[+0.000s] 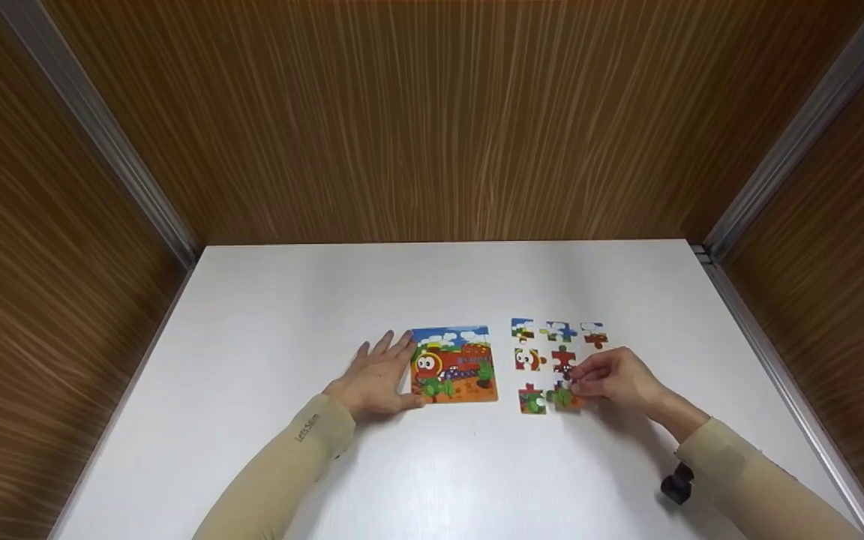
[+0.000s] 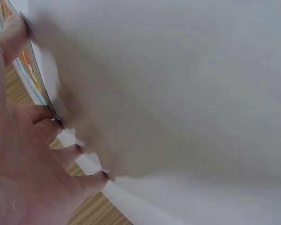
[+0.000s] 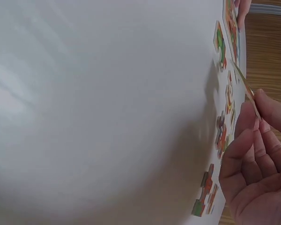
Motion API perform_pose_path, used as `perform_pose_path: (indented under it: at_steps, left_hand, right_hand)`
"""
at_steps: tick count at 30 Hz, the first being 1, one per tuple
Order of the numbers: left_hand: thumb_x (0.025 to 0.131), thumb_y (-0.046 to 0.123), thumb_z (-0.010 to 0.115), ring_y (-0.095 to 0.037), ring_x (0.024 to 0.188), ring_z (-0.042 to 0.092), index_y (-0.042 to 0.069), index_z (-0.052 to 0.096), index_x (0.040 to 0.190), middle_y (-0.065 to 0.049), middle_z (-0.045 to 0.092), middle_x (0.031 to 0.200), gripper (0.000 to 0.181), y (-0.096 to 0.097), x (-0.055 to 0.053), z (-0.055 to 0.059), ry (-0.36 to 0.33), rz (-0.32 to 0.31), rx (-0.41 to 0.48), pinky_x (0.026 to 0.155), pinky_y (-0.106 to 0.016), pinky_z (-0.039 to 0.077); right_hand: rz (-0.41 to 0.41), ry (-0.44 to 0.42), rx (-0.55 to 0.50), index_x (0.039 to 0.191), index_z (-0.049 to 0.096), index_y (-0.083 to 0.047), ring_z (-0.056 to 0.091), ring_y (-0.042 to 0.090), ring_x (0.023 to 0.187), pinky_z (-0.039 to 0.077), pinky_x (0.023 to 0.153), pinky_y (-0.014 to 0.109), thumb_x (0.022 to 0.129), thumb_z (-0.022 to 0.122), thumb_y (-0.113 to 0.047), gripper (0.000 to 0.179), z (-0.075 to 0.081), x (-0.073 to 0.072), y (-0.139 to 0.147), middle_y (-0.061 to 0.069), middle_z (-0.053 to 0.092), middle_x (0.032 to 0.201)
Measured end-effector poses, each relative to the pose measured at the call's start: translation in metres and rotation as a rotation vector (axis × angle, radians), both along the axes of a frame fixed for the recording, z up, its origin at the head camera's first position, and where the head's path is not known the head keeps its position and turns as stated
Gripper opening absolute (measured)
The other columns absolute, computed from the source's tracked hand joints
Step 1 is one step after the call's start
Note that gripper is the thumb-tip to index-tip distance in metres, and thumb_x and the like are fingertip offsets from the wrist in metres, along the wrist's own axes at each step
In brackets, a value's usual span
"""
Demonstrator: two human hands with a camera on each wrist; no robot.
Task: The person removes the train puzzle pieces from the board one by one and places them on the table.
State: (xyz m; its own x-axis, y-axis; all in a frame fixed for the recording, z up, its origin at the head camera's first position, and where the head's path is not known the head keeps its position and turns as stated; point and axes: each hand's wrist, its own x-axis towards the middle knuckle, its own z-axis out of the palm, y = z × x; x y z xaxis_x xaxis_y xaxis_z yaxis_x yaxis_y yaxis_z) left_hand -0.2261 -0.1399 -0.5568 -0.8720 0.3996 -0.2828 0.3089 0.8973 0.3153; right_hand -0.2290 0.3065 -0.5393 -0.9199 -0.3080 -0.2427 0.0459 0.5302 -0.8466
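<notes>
My right hand (image 1: 612,381) pinches a jigsaw piece (image 3: 245,83) between thumb and fingers. In the right wrist view that piece is raised off the table and seen nearly edge-on. Around it lie loose jigsaw pieces (image 1: 528,359) in rough rows, some partly behind the hand. To their left is a square puzzle board (image 1: 453,365) with a colourful cartoon picture of a red train, clouds and green plants. With its fingers spread, my left hand (image 1: 379,381) rests at the board's left side, thumb by the lower corner and index finger by the upper one.
The white table (image 1: 432,457) carries the board and the pieces. Wood-patterned panels (image 1: 432,120) rise at the back and both sides, with grey metal strips (image 1: 102,127) at the corners. A small black object (image 1: 677,484) hangs beneath the right sleeve.
</notes>
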Motion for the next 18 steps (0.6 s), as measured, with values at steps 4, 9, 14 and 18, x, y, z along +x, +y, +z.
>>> perform_pose_path:
  at_steps: [4,9,14,18]
  left_hand:
    - [0.098,0.072,0.072,-0.034,0.18,0.006,0.013,0.019,0.181,-0.004,0.01,0.192,0.115,0.001,0.0,0.0,-0.009,0.007,0.003,0.143,-0.067,0.011]
    - [0.098,0.071,0.071,-0.036,0.18,0.007,0.013,0.019,0.181,-0.006,0.01,0.192,0.114,-0.001,0.0,0.0,-0.002,0.0,0.01,0.143,-0.068,0.011]
    - [0.098,0.072,0.071,-0.037,0.18,0.008,0.012,0.021,0.181,-0.006,0.012,0.192,0.114,-0.002,-0.001,-0.001,0.009,-0.005,0.013,0.142,-0.069,0.011]
    - [0.098,0.071,0.072,-0.035,0.18,0.007,0.013,0.02,0.181,-0.005,0.011,0.192,0.114,-0.001,-0.001,-0.002,-0.001,0.004,0.014,0.143,-0.068,0.011]
  right_hand:
    - [0.005,-0.003,0.017,0.11,0.081,0.008,0.073,0.007,0.075,0.061,0.067,0.021,0.095,0.087,-0.005,0.021,-0.005,0.0,0.003,0.006,0.084,0.091]
    - [-0.011,0.047,0.101,0.102,0.084,0.005,0.065,0.008,0.072,0.053,0.063,0.02,0.092,0.09,-0.007,0.017,-0.01,0.001,0.003,0.004,0.082,0.085]
    - [-0.018,0.102,0.228,0.097,0.086,-0.004,0.061,0.013,0.076,0.048,0.065,0.022,0.091,0.092,-0.011,0.011,-0.012,0.001,-0.002,0.0,0.079,0.083]
    - [-0.011,0.131,0.291,0.097,0.087,-0.007,0.062,0.014,0.076,0.048,0.064,0.023,0.091,0.09,-0.011,0.008,-0.01,0.001,-0.005,0.001,0.079,0.083]
